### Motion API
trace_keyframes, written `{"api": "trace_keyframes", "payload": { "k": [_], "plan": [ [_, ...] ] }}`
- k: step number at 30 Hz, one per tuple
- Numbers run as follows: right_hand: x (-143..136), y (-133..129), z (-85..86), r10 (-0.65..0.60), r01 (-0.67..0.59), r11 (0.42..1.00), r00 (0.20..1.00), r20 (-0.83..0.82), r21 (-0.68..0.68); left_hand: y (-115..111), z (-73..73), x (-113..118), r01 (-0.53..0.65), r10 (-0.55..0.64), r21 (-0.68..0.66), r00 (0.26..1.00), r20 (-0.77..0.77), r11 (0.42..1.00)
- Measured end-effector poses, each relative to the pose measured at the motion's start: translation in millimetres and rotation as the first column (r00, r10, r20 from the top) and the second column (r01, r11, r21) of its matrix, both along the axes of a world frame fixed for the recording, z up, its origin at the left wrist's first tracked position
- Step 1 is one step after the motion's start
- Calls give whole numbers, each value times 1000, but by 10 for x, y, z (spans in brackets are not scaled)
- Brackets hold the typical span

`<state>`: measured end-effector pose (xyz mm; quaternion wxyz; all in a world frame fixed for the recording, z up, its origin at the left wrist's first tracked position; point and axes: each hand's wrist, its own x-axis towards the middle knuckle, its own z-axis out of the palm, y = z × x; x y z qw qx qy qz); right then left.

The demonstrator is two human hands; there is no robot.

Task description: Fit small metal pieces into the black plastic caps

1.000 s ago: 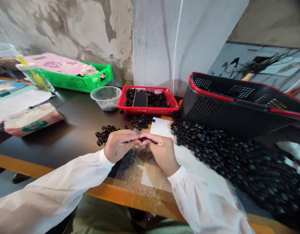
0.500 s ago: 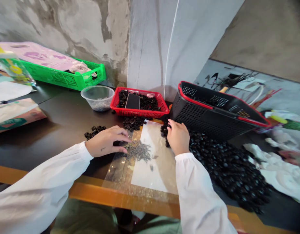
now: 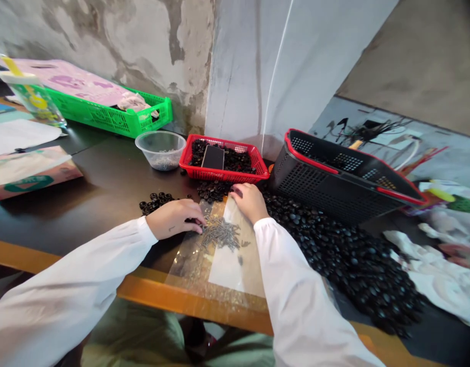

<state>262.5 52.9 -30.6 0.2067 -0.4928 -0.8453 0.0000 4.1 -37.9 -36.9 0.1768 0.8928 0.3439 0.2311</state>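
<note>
Left hand (image 3: 175, 219): fingers slightly parted beside metal pins (image 3: 223, 232); right hand (image 3: 250, 202): fingers curled at black pieces (image 3: 211, 191), grip indiscernible.

Loose, long white sleeves (image 3: 76, 283) of thin-looking fabric cover both arms, creased along their length and full below the wrists. Each narrows into a snug, gathered white cuff (image 3: 262, 222). The left hand (image 3: 173, 219) and right hand (image 3: 250, 202) are bare, with no glove or ring visible. A small, dark, hook-shaped mark (image 3: 172, 229) sits on the left one. Muted green trousers (image 3: 143, 334) cover the legs, softly wrinkled.
</note>
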Motion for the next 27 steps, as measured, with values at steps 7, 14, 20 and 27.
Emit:
{"api": "trace_keyframes", "payload": {
  "k": [7,14,20,27],
  "plan": [
    [14,-41,-21,11,-10,1000,998,-59,22,44,68,-63,2,-2,-28,1000,-29,1000],
    [-40,-229,104,76,-99,995,891,-448,-29,-29,165,8,-114,125,-95,986,113,989],
    [47,-480,255,175,-230,972,837,-519,-43,41,304,156,-183,282,-297,898,338,937],
    [136,-748,39,83,-193,974,796,-600,-121,132,274,538,-190,356,-447,876,326,874]
  ]
}}
